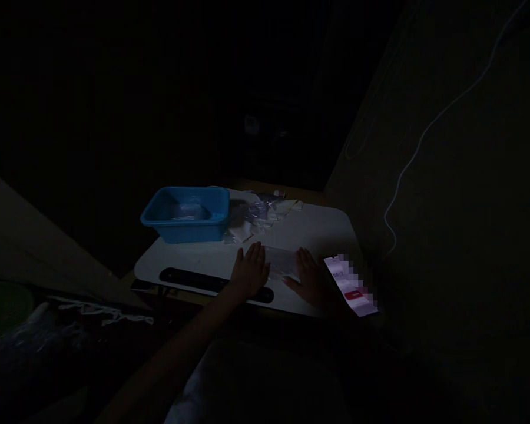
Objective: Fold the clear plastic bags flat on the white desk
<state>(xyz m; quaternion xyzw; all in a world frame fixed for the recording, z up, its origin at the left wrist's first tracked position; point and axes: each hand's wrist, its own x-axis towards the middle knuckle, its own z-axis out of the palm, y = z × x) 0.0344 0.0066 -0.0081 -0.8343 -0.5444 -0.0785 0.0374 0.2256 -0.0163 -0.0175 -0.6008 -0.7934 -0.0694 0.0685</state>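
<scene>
A clear plastic bag (pixel 281 262) lies flat on the small white table (pixel 322 227), between my two hands. My left hand (pixel 249 272) rests at the bag's left end, palm down with its fingers stretched forward. At the right end my right hand (pixel 308 275) lies in much the same way, its thumb pointing in toward the bag. Neither hand is closed round anything. In the dim light the bag's edges under my fingers are hard to make out.
A blue plastic basin (pixel 185 229) with clear plastic inside stands at the table's back left. Crumpled clear wrappers (pixel 260 215) lie beside it. A lit phone (pixel 352 288) is at the right edge. A white cable (pixel 417 150) hangs along the right wall.
</scene>
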